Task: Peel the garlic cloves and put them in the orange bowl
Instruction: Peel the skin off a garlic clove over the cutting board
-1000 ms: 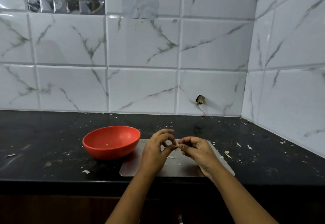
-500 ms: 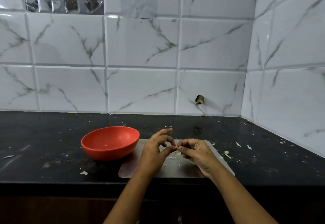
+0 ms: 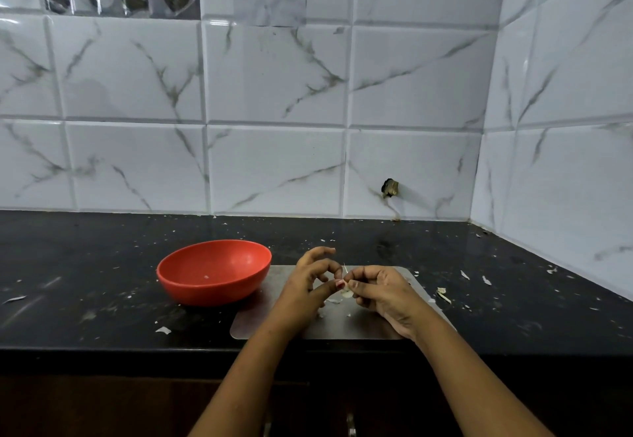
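as both forearms come in from the near edge, the left hand (image 3: 308, 287) and right hand (image 3: 385, 294) meet fingertip to fingertip above the thin grey rectangular cutting mat (image 3: 342, 329), each pinching a small pale garlic clove (image 3: 346, 293) between them, a wisp of skin sticking up. further left, at the mat's far left corner, sits the round orange plastic bowl (image 3: 212, 291), one tiny pale bit inside. papery peel scraps (image 3: 443, 293) litter the black stone counter (image 3: 85, 265); white marbled wall tiles (image 3: 274, 162) stand behind.
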Motion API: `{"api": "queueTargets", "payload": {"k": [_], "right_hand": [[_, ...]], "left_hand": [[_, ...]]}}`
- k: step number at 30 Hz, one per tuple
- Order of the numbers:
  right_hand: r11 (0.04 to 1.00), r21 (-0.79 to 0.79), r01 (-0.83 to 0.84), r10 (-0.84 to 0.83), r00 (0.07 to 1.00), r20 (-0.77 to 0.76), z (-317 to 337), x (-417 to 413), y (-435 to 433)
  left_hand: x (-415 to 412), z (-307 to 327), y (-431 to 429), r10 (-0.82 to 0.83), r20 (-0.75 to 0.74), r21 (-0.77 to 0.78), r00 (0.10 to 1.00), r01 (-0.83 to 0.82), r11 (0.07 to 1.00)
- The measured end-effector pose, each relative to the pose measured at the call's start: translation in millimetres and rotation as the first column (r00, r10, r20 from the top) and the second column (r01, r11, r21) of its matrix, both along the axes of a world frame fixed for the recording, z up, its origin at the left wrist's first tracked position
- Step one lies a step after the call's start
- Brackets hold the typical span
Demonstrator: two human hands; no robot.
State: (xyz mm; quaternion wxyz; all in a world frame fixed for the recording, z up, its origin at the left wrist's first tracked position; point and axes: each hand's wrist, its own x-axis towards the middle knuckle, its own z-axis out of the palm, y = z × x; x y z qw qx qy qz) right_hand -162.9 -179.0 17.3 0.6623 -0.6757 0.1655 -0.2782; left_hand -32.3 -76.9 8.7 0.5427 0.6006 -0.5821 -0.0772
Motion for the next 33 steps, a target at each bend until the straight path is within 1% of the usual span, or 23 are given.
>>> {"api": "queueTargets", "payload": {"k": [3, 6, 10, 14, 17, 19, 22, 24, 27, 30, 33], "right_hand": [[0.999, 0.015, 0.034, -0.034, 0.999, 0.015, -0.3, 0.5, -0.2], [0.996, 0.070, 0.063, -0.067, 0.996, 0.052, 0.6, -0.2, 0.1], [0.988, 0.126, 0.085, -0.099, 0.989, 0.107, 1.2, -0.3, 0.4], [0.986, 0.140, 0.094, -0.114, 0.983, 0.146, 0.0, -1.4, -0.1], [0.986, 0.138, 0.090, -0.111, 0.981, 0.159, -0.5, -1.4, -0.6], [0.985, 0.151, 0.086, -0.112, 0.978, 0.176, -0.2, -1.3, -1.0], [0.985, 0.158, 0.076, -0.107, 0.975, 0.196, -0.7, -1.1, -0.9], [0.987, 0.136, 0.086, -0.113, 0.973, 0.199, -0.9, -0.9, -0.4], [0.990, 0.036, 0.134, -0.138, 0.976, 0.170, -1.6, 0.0, 1.8], [0.983, -0.088, 0.158, -0.142, 0.976, 0.165, -2.7, 0.9, 4.2], [0.972, -0.153, 0.181, -0.153, 0.972, 0.178, -3.6, 1.0, 6.1]], "left_hand": [[-0.2, -0.4, -0.6, 0.003, -0.022, -0.030, 1.000, -0.003, 1.000], [0.0, -1.1, -1.9, 0.019, -0.011, -0.027, 1.000, -0.019, 0.999], [2.2, -4.2, -4.2, 0.052, 0.048, 0.000, 0.997, -0.052, 0.999], [3.5, -6.5, -5.7, 0.088, 0.093, 0.036, 0.992, -0.091, 0.995], [4.0, -8.0, -5.8, 0.119, 0.043, 0.087, 0.992, -0.122, 0.989], [3.5, -8.3, -5.0, 0.112, 0.005, 0.105, 0.994, -0.112, 0.988], [0.3, -5.2, -1.6, 0.094, -0.051, 0.049, 0.994, -0.092, 0.995], [-0.4, -2.7, -0.6, 0.106, -0.036, -0.016, 0.994, -0.106, 0.994], [0.7, -2.2, -0.7, 0.167, 0.013, -0.082, 0.986, -0.166, 0.983], [-1.3, -2.0, 0.1, 0.208, 0.077, -0.079, 0.975, -0.202, 0.976], [-4.0, 0.5, 2.3, 0.232, 0.075, -0.078, 0.970, -0.227, 0.971]]}}
